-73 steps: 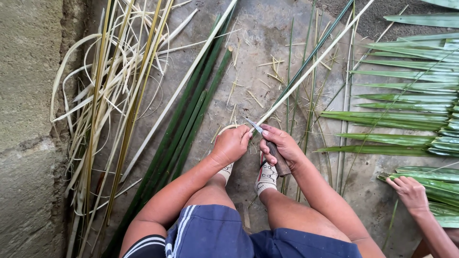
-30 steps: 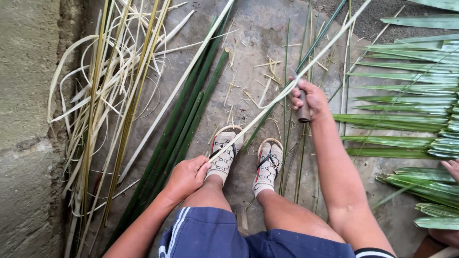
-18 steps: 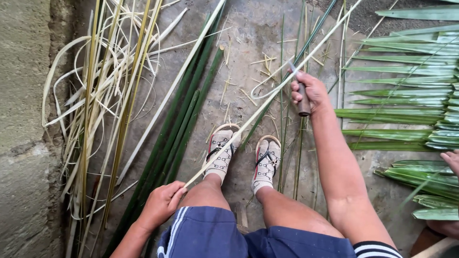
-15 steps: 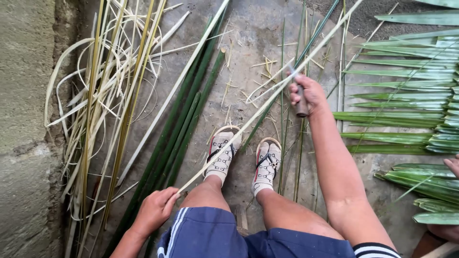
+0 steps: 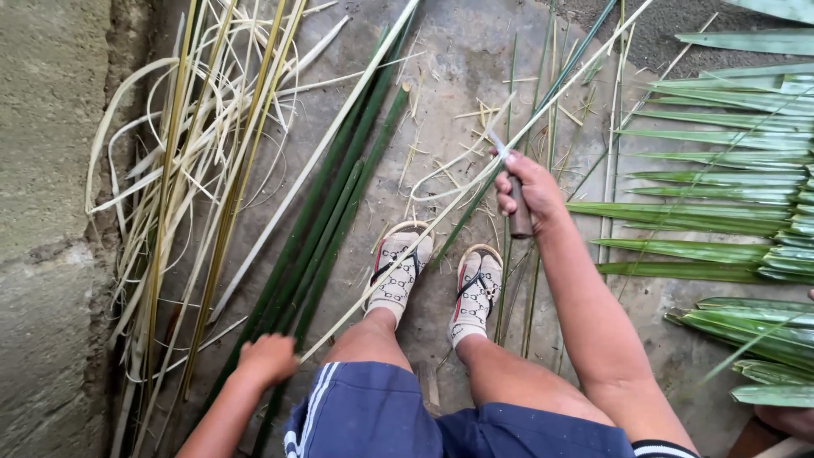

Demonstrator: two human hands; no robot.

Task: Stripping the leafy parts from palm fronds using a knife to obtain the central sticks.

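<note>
Pale, cream-coloured and long, the thin palm-leaf midrib strip [image 5: 441,216] runs slantwise over the concrete floor [image 5: 458,59], from beside the left hand [image 5: 267,359] near the lower left, past the sandalled feet [image 5: 441,276], up to the right hand [image 5: 530,191] and on toward the top edge. The right hand's fingers are clamped round the brown wooden handle of a small knife [image 5: 515,208], whose narrow blade meets the strip just above the knuckles. The left hand is curled at the strip's lower end; whether its fingers actually pinch it I cannot tell. The strip looks light, springy and smooth, likely to whip or slip, so a grip close to the blade would steady it best. Dark green split stalks [image 5: 331,220] lie just left of it, with pale curled peelings [image 5: 195,144] by the wall and green palm leaflets [image 5: 721,203] on the right.
</note>
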